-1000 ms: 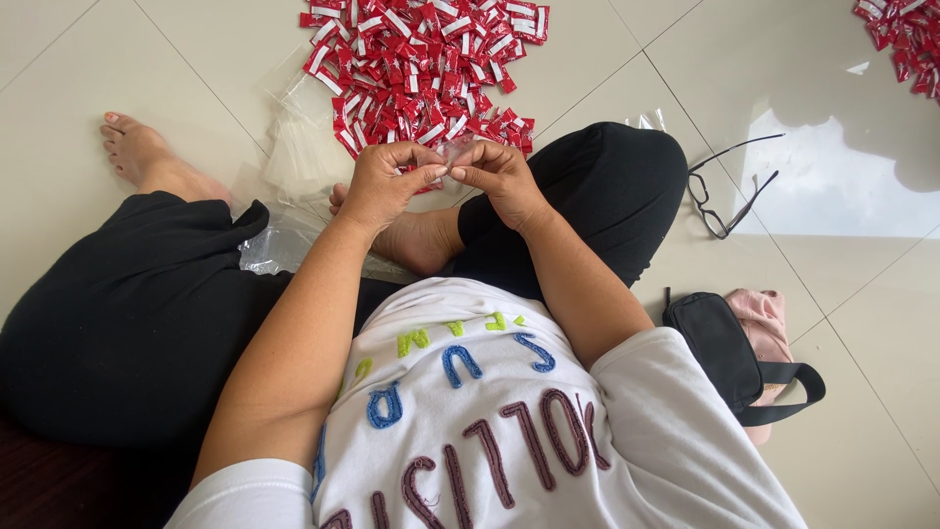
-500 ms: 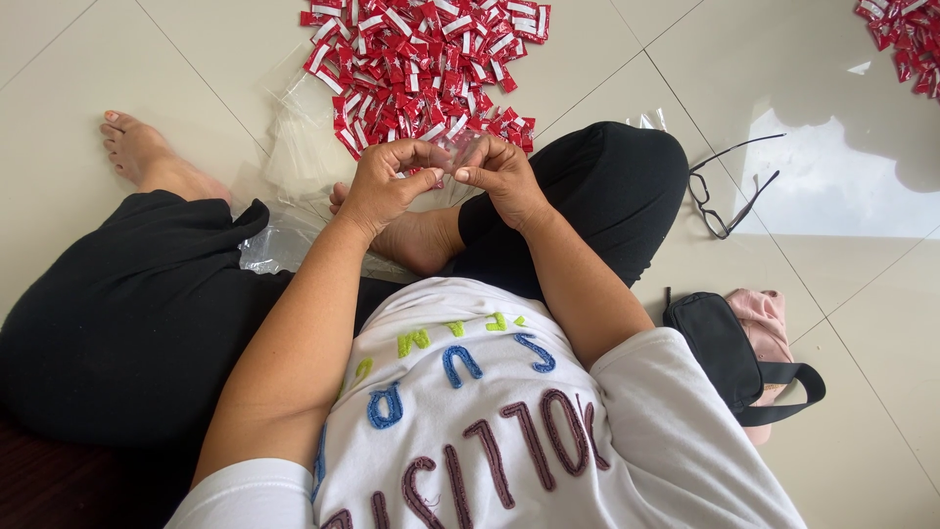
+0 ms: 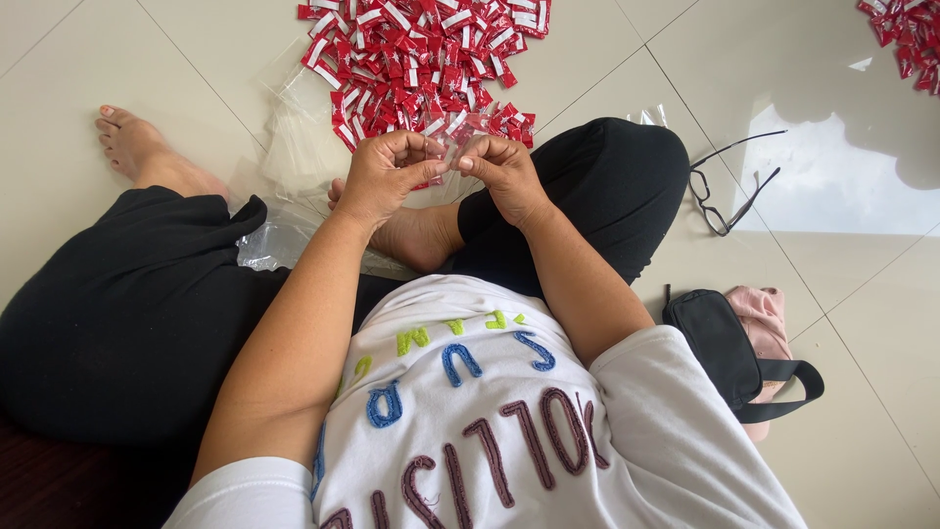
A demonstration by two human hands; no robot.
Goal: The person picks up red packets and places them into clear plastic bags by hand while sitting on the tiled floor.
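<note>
- The person sits cross-legged on the pale tiled floor [image 3: 117,59], both hands raised over the crossed legs.
- The left hand [image 3: 384,176] and the right hand [image 3: 504,171] meet on a small clear plastic bag [image 3: 452,137]; the fingers of each hand are curled together and pinch the bag's edges from either side.
- Red and white show through the bag, so it seems to hold a few sachets, though I cannot tell how many.
- Just beyond the hands, on the far side, lies a loose pile of red-and-white sachets [image 3: 421,54], spread flat on the tiles and in no container.
- A heap of empty clear bags [image 3: 279,167] lies crumpled to the left of the hands, beside the bare foot [image 3: 147,152].
- A second, smaller scatter of sachets [image 3: 906,34] sits in the far right corner.
- To the right lie folded spectacles [image 3: 734,191], and nearer, a black pouch [image 3: 720,348] resting against a pink cloth [image 3: 764,318].
</note>
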